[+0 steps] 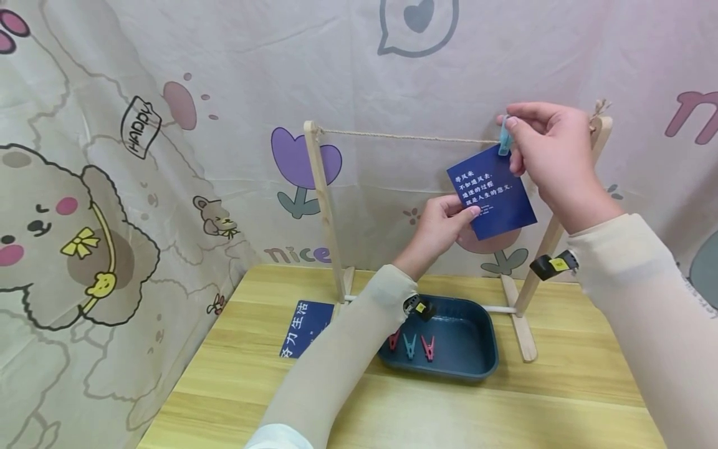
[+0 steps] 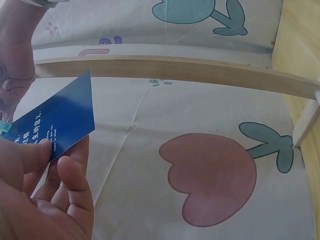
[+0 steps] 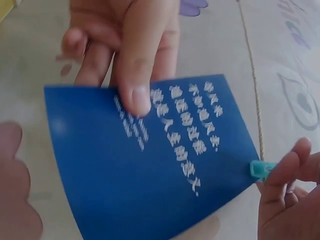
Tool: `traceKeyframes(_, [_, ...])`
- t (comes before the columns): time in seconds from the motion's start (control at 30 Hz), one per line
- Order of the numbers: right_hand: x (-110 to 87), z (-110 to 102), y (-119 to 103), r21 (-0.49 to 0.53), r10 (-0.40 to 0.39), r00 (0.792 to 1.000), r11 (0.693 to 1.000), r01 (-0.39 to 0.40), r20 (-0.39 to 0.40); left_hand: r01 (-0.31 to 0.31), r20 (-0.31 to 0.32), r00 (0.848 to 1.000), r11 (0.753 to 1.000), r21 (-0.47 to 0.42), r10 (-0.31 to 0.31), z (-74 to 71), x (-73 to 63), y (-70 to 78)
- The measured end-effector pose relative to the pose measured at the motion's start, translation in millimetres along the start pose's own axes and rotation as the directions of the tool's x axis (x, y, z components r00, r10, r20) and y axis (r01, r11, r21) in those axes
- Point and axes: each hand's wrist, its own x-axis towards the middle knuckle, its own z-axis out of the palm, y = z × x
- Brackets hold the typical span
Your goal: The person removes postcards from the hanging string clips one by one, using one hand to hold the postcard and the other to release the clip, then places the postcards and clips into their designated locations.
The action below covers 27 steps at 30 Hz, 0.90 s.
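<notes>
A blue card [image 1: 496,193] with white writing hangs tilted at the right part of the twine [image 1: 404,136]. My left hand [image 1: 434,231] pinches its left edge, thumb on the printed face, as the left wrist view also shows. At the card's upper corner, my right hand [image 1: 552,146] pinches a light-blue clothespin [image 1: 504,138] between thumb and fingers. In the right wrist view the clothespin [image 3: 261,170] sits over the card's corner beside the twine. Whether its tips grip the twine too is hard to tell.
The twine runs between two wooden posts [image 1: 325,212] of a stand. Below it, a dark tray [image 1: 460,368] holds red and teal clothespins [image 1: 410,347]. Another blue card [image 1: 307,324] lies on the wooden table [image 1: 224,380] at left, partly behind my left sleeve. A patterned cloth hangs behind.
</notes>
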Motion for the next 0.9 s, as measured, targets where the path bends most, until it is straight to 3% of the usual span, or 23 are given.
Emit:
traceKeyframes(0.13, [0.1, 1.6, 2.6, 0.186, 0.029, 0.999, 0.982, -0.025, -0.017, 0.012, -0.010, 1.000, 1.000, 0.007, -0.012, 0.7, 0.1, -0.9])
traceKeyframes(0.33, [1.5, 1.1, 5.3, 0.319, 0.066, 0.996, 0.947, -0.044, -0.060, 0.016, -0.017, 1.000, 1.000, 0.006, -0.016, 1.6, 1.5, -3.2])
traceKeyframes(0.9, [1.9, 4.4, 3.7, 0.351, 0.024, 0.983, 0.935, 0.042, -0.181, 0.017, -0.020, 1.000, 1.000, -0.006, -0.018, 0.8, 0.3, -6.4])
